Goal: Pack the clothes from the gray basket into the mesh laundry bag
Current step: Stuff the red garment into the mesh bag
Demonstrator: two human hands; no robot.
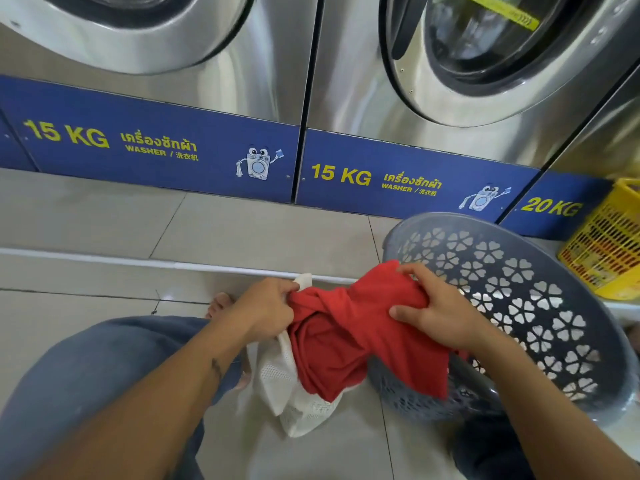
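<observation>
Laundromat floor (242, 230), tiled; red garment (363, 334) held low over it between the two hands.

Left hand (263, 311): fingers (285, 292) curled tight at the mouth of the white mesh laundry bag (287, 386). As far as I can read it, they pinch the bag edge and one end of the red cloth together.

Right hand (440, 313): fingers (414, 271) bent over the other, bunched end, thumb on the near side, firm hold.

Lower part of the garment hangs against the bag. Whether any of it is inside the mesh I cannot tell from my feed. Bag sags to the floor below the left hand, beside a denim-clad knee (104, 358).

Gray basket (540, 306) sits just right of the bag, tipped so I look at its flower-cut wall. The right forearm crosses it. Yellow basket (606, 247) is further right.

Two steel washers (263, 74) stand behind, marked 15 KG on blue panels (207, 174).
</observation>
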